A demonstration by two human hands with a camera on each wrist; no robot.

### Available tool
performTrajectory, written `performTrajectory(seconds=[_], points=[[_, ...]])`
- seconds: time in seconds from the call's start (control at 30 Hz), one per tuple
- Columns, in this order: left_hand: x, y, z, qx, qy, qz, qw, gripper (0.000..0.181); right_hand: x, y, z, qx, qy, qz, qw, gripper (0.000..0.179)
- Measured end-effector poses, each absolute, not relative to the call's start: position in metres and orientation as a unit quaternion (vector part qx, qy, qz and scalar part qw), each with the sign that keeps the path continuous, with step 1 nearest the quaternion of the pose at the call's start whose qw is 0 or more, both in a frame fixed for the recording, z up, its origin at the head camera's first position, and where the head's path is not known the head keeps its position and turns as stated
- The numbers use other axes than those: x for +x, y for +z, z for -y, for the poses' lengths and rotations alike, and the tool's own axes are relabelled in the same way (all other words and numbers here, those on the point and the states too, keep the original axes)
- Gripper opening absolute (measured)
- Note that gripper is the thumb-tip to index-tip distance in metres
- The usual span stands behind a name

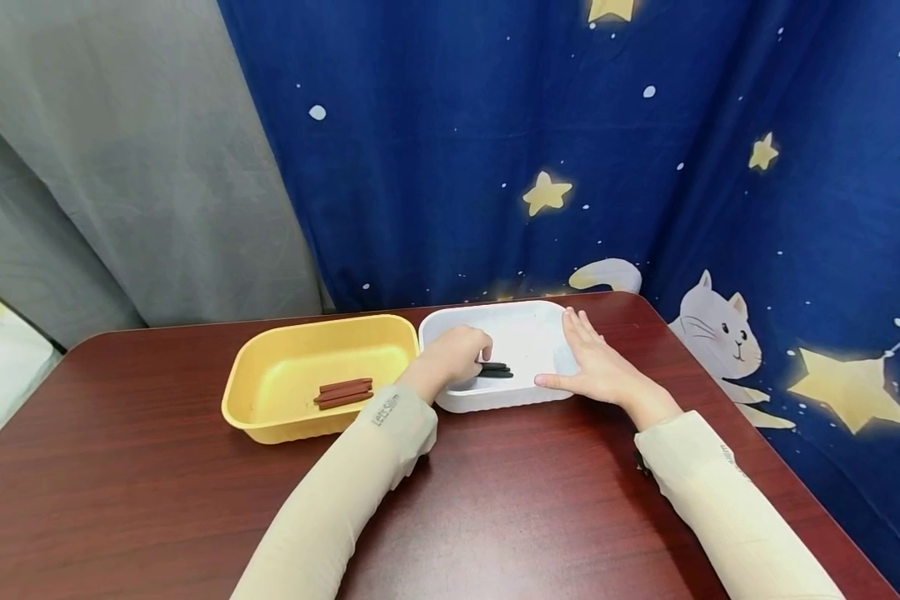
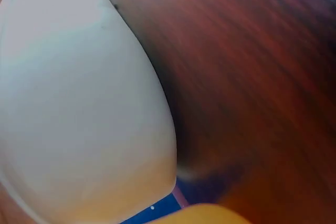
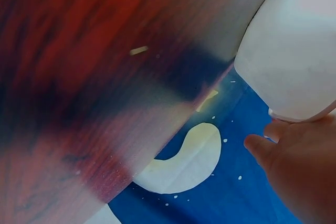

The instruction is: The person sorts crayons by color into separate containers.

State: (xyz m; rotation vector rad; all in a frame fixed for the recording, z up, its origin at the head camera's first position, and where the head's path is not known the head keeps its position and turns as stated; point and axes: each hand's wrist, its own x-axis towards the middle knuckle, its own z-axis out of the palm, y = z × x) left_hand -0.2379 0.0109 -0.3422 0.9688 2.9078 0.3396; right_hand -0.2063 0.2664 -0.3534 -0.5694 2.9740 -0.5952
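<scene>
My left hand [image 1: 456,357] reaches into the white plastic basket [image 1: 521,400], its fingers bent down over several thin black sticks [image 1: 497,370]. The hand covers the sticks' left ends, so whether it grips one is hidden. At the basket's right end my right hand [image 1: 596,360] rests against the wall, fingers straight and thumb spread over the front rim. In the right wrist view that hand [image 3: 302,161] touches the basket's outer side [image 3: 294,61]. The left wrist view mostly shows the basket's outside [image 2: 89,103].
A yellow basket [image 1: 288,429] stands just left of the white one, with several reddish-brown sticks [image 1: 343,392] lying inside. Both baskets sit near the back edge of the dark wooden table [image 1: 142,467]. Behind hang a blue star-patterned curtain [image 1: 435,167] and a grey one [image 1: 142,167].
</scene>
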Motion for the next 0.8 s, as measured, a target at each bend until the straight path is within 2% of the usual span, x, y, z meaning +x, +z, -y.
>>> performTrajectory(seconds=[0.2,0.3,0.5,0.67,0.8], points=[[-0.234,-0.336,-0.004,0.309,0.112,-0.944,0.026,0.018,-0.206,-0.353,-0.269,-0.185,-0.194,-0.963,0.028,0.119],[-0.228,-0.327,0.003,0.321,0.117,-0.940,0.010,0.017,-0.206,-0.353,-0.272,-0.185,-0.196,-0.963,0.030,0.119],[-0.203,-0.312,0.031,0.347,0.139,-0.926,-0.045,0.015,-0.207,-0.353,-0.276,-0.182,-0.190,-0.964,0.034,0.120],[-0.179,-0.306,0.064,0.376,0.154,-0.907,-0.111,0.015,-0.205,-0.353,-0.277,-0.176,-0.182,-0.967,0.039,0.121],[-0.162,-0.303,0.099,0.359,0.150,-0.909,-0.151,0.020,-0.202,-0.348,-0.278,-0.173,-0.170,-0.969,0.038,0.123]])
